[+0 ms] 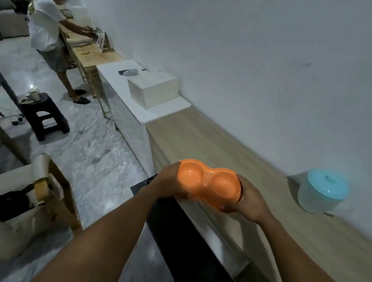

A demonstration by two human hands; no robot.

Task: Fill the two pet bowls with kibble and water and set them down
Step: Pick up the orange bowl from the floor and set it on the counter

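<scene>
A: Dim, cool light overall, whole frame soft. Glare spot on the glossy grey marble floor [32, 87], far left.
B: Orange plastic double bowl [207, 185] washes out near its left end. Pale wooden counter [226, 145] smeared by motion blur. Straight edges bow toward the frame borders.

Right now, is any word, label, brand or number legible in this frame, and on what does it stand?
No text can be read anywhere in this frame.
Orange double bowl, gripped by the left hand and right hand: no marking shows.
Teal-lidded container: no label shows.
White box: plain.
White T-shirt on the person far off: a yellowish print, too blurred to read.
</scene>
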